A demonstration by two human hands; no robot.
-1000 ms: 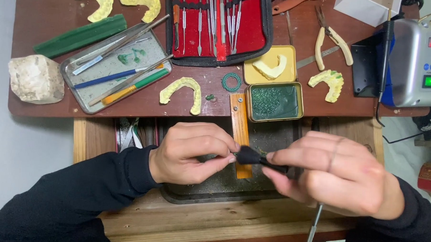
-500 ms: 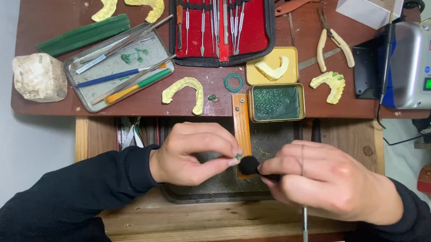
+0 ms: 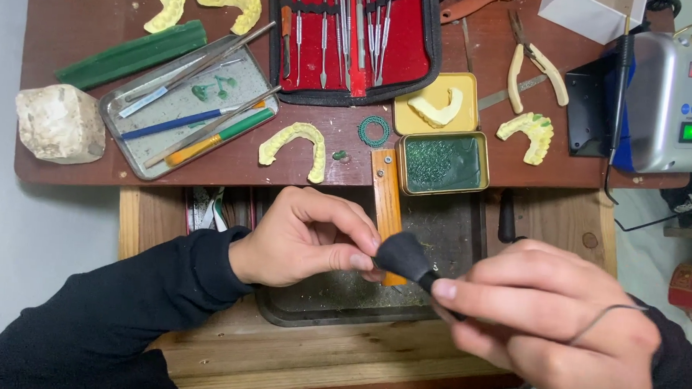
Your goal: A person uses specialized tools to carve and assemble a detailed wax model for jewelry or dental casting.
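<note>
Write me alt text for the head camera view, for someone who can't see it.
Seen from above, the right hand holds a black brush against something small pinched in the left hand, over a dark tray. Behind lie yellow dental casts, a red tool case and a tin of green wax.

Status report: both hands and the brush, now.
Right hand grips black brush by handle. Left hand pinches something small, hidden, at the bristles. Both over dark tray. Nothing in the way.
</note>
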